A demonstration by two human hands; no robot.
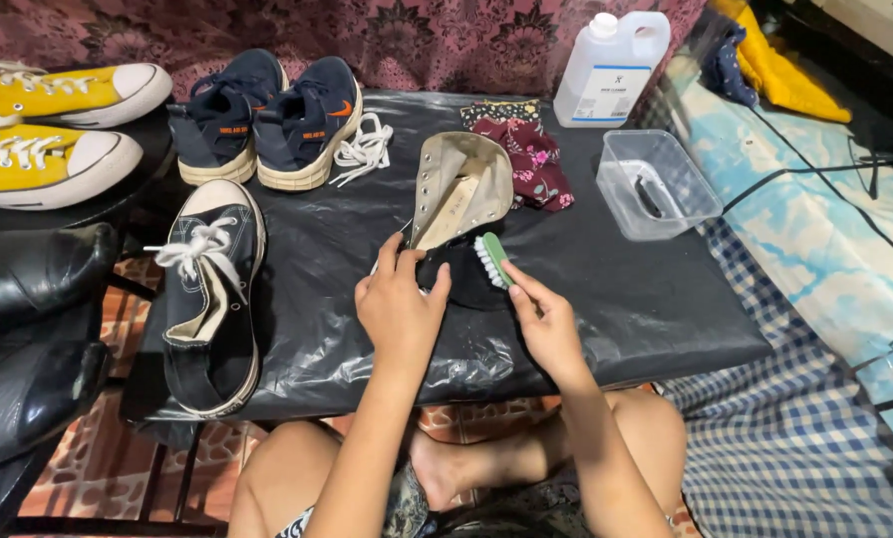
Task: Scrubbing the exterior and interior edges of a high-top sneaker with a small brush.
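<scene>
View: looking down from the head at a low table (666, 319) covered in black plastic, with the person's bare knees below it.
Left hand: the left hand (399, 307) grips the dark toe end of an unlaced black sneaker (458, 199), fingers curled over it and pinning it to the table.
Sneaker: it lies near the middle of the table, opening tipped up and away, pale lining showing.
Right hand: the right hand (546, 324) pinches the handle of a small green brush (492, 260), white bristles touching the sneaker's toe.
Nearby on the table: a matching laced black sneaker (210, 299) at the left, a pair of navy trainers (267, 120) at the back, loose white laces (364, 147), a flowered cloth (528, 154), a clear plastic tub (656, 184) and a white jug (611, 68).
Off the table: yellow sneakers (43, 130) and black leather shoes (33, 329) at the left.
Risk: the plastic looks slick, so a hard stroke could probably make the sneaker slide from under the holding hand.
Risk: the tub sits just right of the brushing arm; a wide elbow swing might knock it.
</scene>
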